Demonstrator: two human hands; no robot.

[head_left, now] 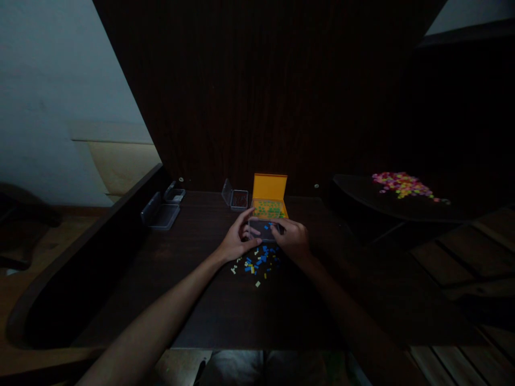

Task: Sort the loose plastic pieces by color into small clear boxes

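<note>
Orange box [270,186] just behind the clear case [261,231]

You are working in very dim light. The wall [60,80] on the left is looking palest, while the tall panel [261,96] is sinking nearly to black. Your left forearm [173,305] is catching more light than your right forearm [341,305], which is lying in shadow. The yellow box [269,186] and blue blocks [263,258] are standing out; the clear box [263,234] is showing only faint edges. The colourful heap [402,185] is looking soft, and the wide view is stretching shapes toward the edges.
</note>
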